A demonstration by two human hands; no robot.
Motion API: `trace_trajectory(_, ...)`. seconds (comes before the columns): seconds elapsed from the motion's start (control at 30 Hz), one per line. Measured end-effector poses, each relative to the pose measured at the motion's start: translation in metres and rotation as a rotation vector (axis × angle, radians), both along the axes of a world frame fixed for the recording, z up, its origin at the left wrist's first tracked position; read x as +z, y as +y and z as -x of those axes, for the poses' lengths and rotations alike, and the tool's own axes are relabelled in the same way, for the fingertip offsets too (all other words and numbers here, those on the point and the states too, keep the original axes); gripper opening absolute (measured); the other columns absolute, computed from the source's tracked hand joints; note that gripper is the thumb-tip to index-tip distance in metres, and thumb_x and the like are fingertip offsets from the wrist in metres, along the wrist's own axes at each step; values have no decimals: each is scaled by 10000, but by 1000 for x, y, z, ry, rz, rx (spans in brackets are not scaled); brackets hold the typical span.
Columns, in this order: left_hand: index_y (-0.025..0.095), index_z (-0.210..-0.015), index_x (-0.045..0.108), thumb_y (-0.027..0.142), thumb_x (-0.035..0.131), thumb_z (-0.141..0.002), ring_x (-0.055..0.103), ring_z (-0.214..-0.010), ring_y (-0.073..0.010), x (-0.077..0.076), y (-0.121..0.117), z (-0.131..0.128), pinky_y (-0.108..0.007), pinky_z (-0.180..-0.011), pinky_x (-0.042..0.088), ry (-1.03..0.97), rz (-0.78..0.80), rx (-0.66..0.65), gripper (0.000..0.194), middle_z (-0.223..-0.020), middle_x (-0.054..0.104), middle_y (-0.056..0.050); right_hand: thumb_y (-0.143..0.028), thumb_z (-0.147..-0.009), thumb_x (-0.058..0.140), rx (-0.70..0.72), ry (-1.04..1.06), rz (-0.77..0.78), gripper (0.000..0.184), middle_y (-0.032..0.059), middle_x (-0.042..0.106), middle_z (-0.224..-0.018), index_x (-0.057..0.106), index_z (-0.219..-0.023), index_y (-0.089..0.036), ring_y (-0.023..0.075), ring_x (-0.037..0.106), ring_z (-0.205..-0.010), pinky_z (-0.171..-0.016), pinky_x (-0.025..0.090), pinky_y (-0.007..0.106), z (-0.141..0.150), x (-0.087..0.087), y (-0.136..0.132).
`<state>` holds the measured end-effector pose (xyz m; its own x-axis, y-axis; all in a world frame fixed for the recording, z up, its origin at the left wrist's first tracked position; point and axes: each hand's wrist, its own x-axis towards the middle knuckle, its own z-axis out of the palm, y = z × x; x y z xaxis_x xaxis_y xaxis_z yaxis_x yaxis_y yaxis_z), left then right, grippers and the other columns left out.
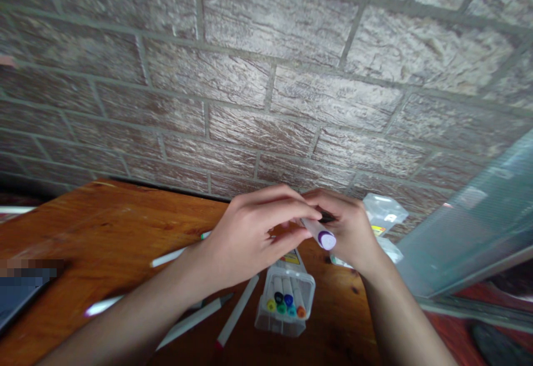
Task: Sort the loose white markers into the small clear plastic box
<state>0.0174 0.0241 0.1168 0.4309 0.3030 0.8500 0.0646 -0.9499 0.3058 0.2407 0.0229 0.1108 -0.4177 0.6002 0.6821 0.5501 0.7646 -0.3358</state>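
A white marker (315,229) with a purple end is held over the table, its purple end tilted toward me. My left hand (262,227) pinches it between thumb and fingers. Curled behind and to the right, my right hand (347,227) is closed around the marker's far part; its fingertips are mostly hidden by my left hand. Below both hands lies a clear plastic case (310,288) with its end toward me. Several white markers stick out of its end, among them a yellow one (271,305), a dark blue one (288,300) and an orange one (301,311).
Loose markers lie left of the case, including a red-ended one (237,313) and a grey one (191,321). Another clear plastic case (383,213) stands at the table's right edge. A dark device (25,294) is at far left. A brick wall (258,105) rises behind the wooden table (104,227).
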Motion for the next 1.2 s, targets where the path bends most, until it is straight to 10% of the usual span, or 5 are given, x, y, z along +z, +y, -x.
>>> trace_trajectory(1.2, 155, -1077, 778, 65, 739, -965, 728, -862, -125, 0, -2, 0, -227, -774, 587, 29, -4, 36, 148, -1004, 789, -48, -175, -954, 728, -15, -33, 36, 91, 19, 782, -853, 788, -1001, -225, 164, 731, -730, -658, 527, 288, -1, 1, -1)
